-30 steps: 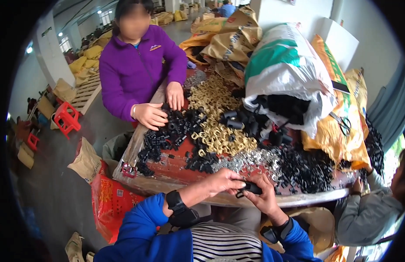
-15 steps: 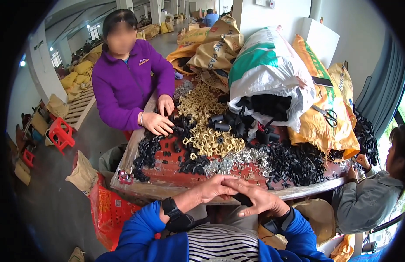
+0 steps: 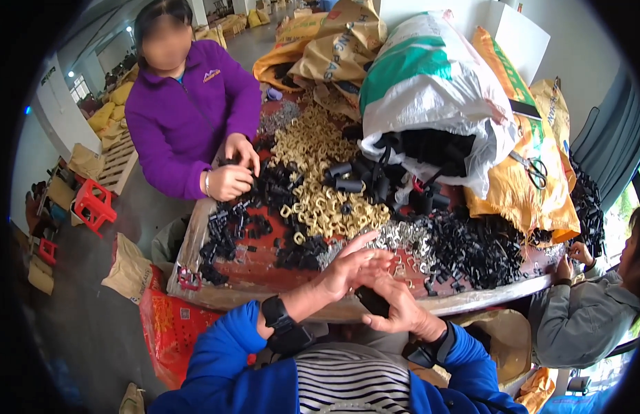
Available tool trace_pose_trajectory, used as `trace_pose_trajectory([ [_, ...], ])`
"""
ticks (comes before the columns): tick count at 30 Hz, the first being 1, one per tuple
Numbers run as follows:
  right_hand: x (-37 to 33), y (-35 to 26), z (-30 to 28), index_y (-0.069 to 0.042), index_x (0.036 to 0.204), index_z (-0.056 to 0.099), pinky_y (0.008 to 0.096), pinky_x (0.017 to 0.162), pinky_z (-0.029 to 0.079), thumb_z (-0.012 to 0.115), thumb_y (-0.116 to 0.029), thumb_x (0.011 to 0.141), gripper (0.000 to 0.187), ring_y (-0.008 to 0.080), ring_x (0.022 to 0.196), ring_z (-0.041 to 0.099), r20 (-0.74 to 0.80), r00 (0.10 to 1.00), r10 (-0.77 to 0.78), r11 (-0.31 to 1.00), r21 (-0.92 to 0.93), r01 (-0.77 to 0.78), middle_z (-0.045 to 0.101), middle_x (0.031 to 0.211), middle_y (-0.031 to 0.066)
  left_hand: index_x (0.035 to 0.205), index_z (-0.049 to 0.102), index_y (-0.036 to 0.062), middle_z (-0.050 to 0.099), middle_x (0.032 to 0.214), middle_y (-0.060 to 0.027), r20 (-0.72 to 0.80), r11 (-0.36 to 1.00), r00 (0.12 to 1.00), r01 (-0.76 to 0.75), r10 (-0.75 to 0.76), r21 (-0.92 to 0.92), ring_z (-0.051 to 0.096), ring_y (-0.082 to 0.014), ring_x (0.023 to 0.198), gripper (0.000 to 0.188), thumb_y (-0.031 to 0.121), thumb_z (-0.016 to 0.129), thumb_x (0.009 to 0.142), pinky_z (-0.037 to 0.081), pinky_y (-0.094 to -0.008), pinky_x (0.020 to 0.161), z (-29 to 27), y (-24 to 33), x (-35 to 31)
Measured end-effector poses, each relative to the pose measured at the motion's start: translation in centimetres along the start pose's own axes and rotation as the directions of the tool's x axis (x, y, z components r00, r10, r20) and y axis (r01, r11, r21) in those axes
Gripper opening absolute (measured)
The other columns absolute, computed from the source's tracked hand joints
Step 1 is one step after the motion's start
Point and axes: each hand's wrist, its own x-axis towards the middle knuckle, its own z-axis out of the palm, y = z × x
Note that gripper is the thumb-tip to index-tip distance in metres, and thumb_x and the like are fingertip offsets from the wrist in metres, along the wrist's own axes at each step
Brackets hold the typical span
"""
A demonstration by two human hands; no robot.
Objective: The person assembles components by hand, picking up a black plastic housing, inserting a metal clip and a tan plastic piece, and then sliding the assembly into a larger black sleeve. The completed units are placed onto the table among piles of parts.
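At the clock's centre, one black part [image 3: 370, 299] is pinched between the right hand's [image 3: 401, 303] thumb and fingers; the left hand [image 3: 347, 269], at eleven o'clock, is spread, contact between hands being unclear. The part is probably best steadied by the thumb, with the left fingers kept clear. One silver heap [image 3: 415, 239] is seen at one, one gold heap [image 3: 327, 207] at eleven; their pieces cannot be counted. Farther off, one sack [image 3: 430, 100] is placed past twelve.
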Motion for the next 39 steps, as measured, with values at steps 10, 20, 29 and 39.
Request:
trace_pose_trajectory([
  [10, -1.6, -4.2, 0.5, 0.001, 0.086, 0.052, 0.032, 0.069, 0.042, 0.059, -0.025, 0.064, 0.035, 0.0265, 0.075, 0.054, -0.08, 0.997, 0.004, 0.996, 0.087, 0.003, 0.054, 0.08, 0.0128, 0.126, 0.013, 0.0007, 0.044, 0.108, -0.0161, 0.164, 0.991, 0.981, -0.119, 0.107, 0.065, 0.043, -0.0212, 0.099, 0.081, 0.039, 0.053, 0.066, 0.029, -0.0323, 0.089, 6.0, -0.1, -3.0],
  [20, -1.5, -3.1, 1.1, 0.001, 0.084, 0.051, 0.0275, 0.063, 0.042, 0.059, -0.029, 0.064, 0.036, 0.0196, 0.069, 0.054, -0.09, 0.996, 0.028, 0.993, 0.119, -0.017, 0.054, 0.076, 0.0098, 0.124, 0.018, 0.0003, 0.044, 0.108, -0.0158, 0.107, 0.974, 0.984, -0.16, 0.144, 0.162, 0.043, -0.0198, 0.095, 0.069, 0.034, 0.046, 0.07, 0.03, -0.0313, 0.088, 5.1, -0.5, -2.9],
  [29, -0.3, 1.5, 0.5, 0.003, 0.084, 0.05, 0.0237, 0.061, 0.041, 0.054, -0.036, 0.067, 0.043, 0.0151, 0.067, 0.052, -0.071, 0.974, 0.214, 0.971, 0.127, -0.204, 0.053, 0.076, 0.009, 0.12, 0.028, -0.0011, 0.046, 0.107, -0.0152, -0.03, 0.989, 0.989, -0.147, 0.148, 0.026, 0.043, -0.0195, 0.098, 0.056, 0.027, 0.046, 0.075, 0.032, -0.0298, 0.087, 0.4, -0.8, 0.3],
  [39, -17.0, -0.9, -8.4, 0.0, 0.08, 0.05, 0.024, 0.058, 0.038, 0.053, -0.025, 0.073, 0.027, 0.0121, 0.063, 0.047, -0.243, 0.583, 0.776, 0.551, -0.19, -0.813, 0.05, 0.069, 0.0058, 0.098, 0.052, 0.0017, 0.051, 0.102, -0.0104, -0.252, 0.167, 0.782, 0.19, 0.571, 0.967, 0.054, -0.0174, 0.08, 0.026, 0.007, 0.053, 0.072, 0.044, -0.0241, 0.069, -13.7, 3.7, -3.2],
])
